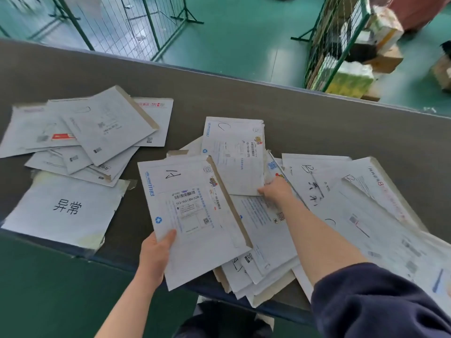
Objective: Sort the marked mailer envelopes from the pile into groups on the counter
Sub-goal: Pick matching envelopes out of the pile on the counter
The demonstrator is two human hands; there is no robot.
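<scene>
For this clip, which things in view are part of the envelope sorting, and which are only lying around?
Part of the job:
- mailer in left hand
- left hand
- mailer marked C
- right hand
- unsorted pile
- sorted group
- sign sheet
- counter

Just lying about:
- wire cage
- boxes on the floor
- green fence stands

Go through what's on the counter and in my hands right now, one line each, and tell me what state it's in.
Left hand: grips the A-marked mailer at its near corner.
A-marked mailer: lifted, face up.
Right hand: pinches the C-marked mailer's near edge.
C-marked mailer: face up on the pile.
Unsorted pile: spread loosely, overlapping.
Sorted group: fanned, far left.
Labelled sheet: flat, taped to the counter.
</scene>
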